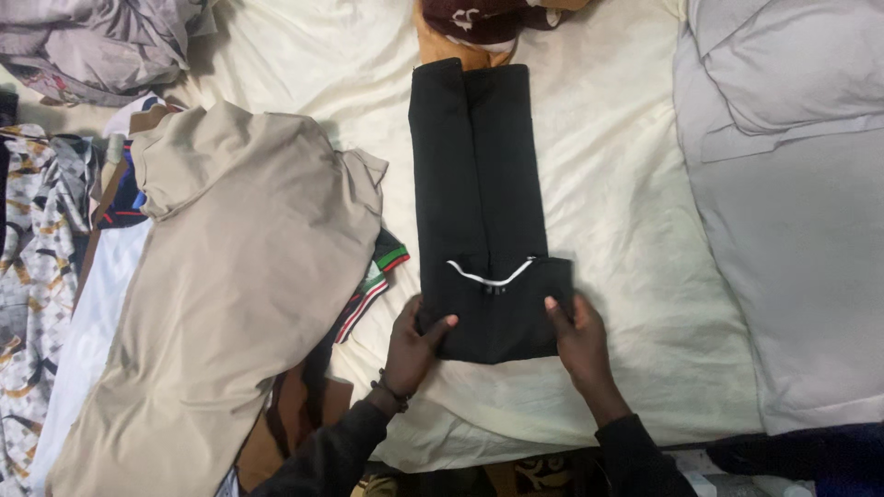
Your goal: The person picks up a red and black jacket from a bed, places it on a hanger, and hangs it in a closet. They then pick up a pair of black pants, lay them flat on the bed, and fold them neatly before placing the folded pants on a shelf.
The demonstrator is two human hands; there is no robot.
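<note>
A black garment (479,184) lies folded into a long narrow strip on a cream bedsheet (626,230), running away from me. Its near end has a white-trimmed collar and is folded up. My left hand (414,345) grips the near left corner of that folded end, thumb on top. My right hand (575,340) holds the near right corner, fingers on the fabric. Both arms wear dark sleeves, and a dark bracelet sits on my left wrist.
A large beige garment (230,276) lies spread at the left over other clothes, including a striped-trim piece (373,285) and a patterned one (32,267). Grey bedding (792,184) covers the right. A maroon and orange garment (479,28) lies beyond the black strip.
</note>
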